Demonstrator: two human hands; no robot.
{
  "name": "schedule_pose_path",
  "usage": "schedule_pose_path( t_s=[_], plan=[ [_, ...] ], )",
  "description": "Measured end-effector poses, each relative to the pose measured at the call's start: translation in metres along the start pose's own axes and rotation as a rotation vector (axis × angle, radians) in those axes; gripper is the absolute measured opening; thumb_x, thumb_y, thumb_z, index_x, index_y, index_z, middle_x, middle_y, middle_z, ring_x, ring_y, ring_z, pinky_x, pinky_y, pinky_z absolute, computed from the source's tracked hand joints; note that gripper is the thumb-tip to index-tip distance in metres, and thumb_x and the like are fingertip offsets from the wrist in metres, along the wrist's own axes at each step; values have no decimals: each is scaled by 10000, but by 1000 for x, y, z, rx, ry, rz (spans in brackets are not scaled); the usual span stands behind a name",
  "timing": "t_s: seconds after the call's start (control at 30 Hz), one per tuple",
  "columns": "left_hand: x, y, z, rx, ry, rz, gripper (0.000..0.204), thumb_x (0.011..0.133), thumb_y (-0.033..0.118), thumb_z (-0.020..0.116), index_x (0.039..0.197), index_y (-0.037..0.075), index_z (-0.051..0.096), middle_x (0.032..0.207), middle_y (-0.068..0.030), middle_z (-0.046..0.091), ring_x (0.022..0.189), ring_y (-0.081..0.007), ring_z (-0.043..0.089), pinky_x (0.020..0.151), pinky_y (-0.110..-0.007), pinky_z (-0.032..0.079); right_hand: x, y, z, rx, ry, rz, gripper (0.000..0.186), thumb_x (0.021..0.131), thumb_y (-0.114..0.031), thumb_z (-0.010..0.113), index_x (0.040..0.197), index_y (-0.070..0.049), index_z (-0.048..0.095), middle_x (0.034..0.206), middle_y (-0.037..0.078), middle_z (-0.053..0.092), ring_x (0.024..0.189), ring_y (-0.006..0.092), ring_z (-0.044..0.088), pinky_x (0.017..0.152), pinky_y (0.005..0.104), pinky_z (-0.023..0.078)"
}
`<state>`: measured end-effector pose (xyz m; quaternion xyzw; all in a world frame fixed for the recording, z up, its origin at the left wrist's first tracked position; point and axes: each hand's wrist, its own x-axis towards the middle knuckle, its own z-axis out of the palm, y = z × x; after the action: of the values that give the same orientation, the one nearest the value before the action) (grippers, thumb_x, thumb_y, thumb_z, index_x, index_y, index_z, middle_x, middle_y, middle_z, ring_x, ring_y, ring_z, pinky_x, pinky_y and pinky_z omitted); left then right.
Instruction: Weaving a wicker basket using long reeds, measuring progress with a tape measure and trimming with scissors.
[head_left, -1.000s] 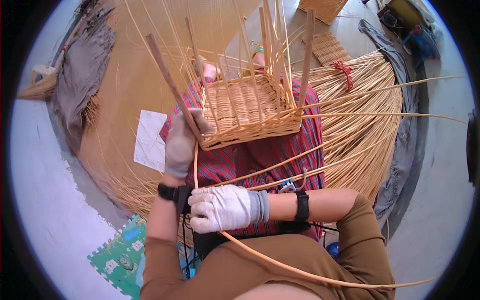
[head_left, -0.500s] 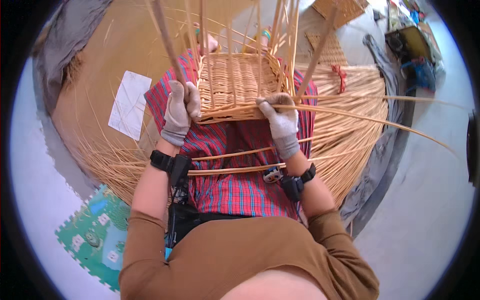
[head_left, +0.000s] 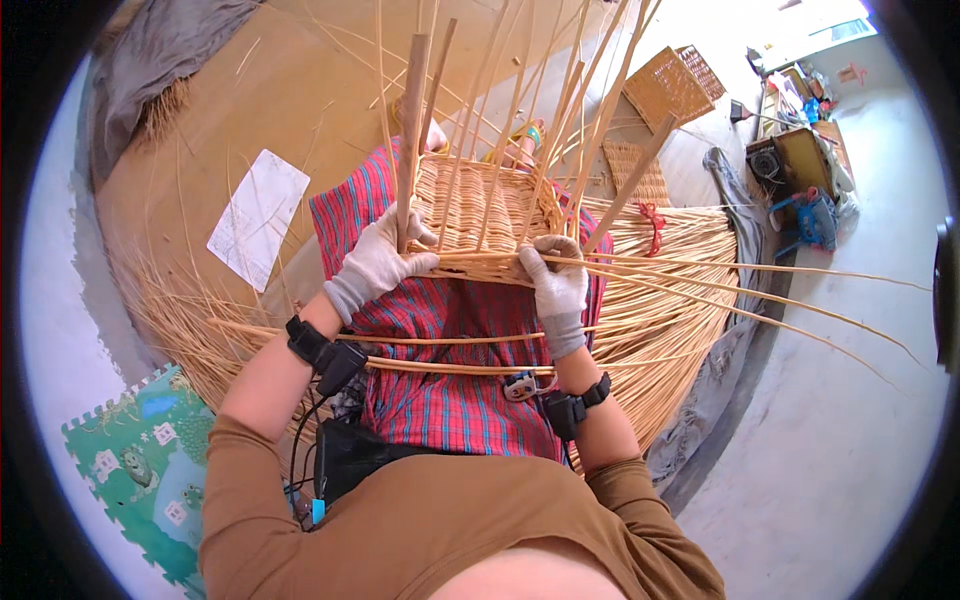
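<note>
A partly woven wicker basket [head_left: 480,205] rests over my lap, with long upright canes [head_left: 495,90] rising from it. Thick wooden stakes stand at its near corners, one on the left [head_left: 411,120] and one slanting on the right [head_left: 632,183]. My left hand [head_left: 385,258], in a whitish work glove, is closed round the near left corner, its thumb along the near edge. At the near right, my gloved right hand [head_left: 557,285] pinches the woven edge where loose weaving canes [head_left: 745,288] trail off to the right. Its fingertips are partly hidden behind the edge.
A big bundle of canes [head_left: 690,330], tied with a red cord [head_left: 652,228], spreads to the right. Red checked cloth [head_left: 450,410] covers my lap. White paper [head_left: 258,218] lies at left, a green foam mat [head_left: 140,470] at lower left, woven pieces [head_left: 675,88] at far right.
My left hand has turned at the corner, its thumb now pointing right along the edge instead of up the stake. Basket and hands sit lower in the picture; my right hand keeps its pinch.
</note>
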<state>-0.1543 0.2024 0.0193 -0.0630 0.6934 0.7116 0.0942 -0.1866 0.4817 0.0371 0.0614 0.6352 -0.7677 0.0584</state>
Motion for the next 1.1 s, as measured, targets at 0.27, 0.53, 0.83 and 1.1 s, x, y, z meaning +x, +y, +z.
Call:
schedule_pose_path(
  t_s=[0.27, 0.53, 0.83, 1.1],
  plan=[
    [0, -22, 9, -159, 85, 110, 396, 848, -28, 838, 1061, 76, 521, 949, -20, 635, 919, -134, 685, 831, -313, 608, -30, -84, 75, -867, -308, -124, 227, 956, -50, 747, 1133, -34, 604, 1035, 121, 756, 963, 224, 748, 830, 357, 602],
    [1, -21, 19, 86, 305, 131, 302, 879, -9, 819, 926, 64, 529, 782, 24, 559, 782, -93, 572, 761, -289, 514, 80, -80, 184, -1191, -251, -746, 896, 883, 11, 686, 1671, -164, 296, 1675, 266, 311, 1405, 438, 528, 1025, 452, 545],
    [5, -27, 20, -212, 250, 129, 331, 882, -85, 787, 864, 76, 499, 805, 18, 544, 897, -125, 653, 837, -309, 546, 3, -87, 139, -377, -337, -466, 666, 1050, -15, 557, 1645, -110, 274, 1306, 178, 630, 1074, 177, 654, 749, 326, 617],
    [0, -19, 18, -120, 273, 89, 430, 849, 301, 931, 813, 116, 545, 747, 74, 505, 684, -65, 413, 619, -274, 399, -13, -24, 52, -383, -122, -569, 140, 1143, -147, 426, 1248, -88, 496, 939, 121, 717, 668, 129, 639, 503, 253, 509]
  ],
)
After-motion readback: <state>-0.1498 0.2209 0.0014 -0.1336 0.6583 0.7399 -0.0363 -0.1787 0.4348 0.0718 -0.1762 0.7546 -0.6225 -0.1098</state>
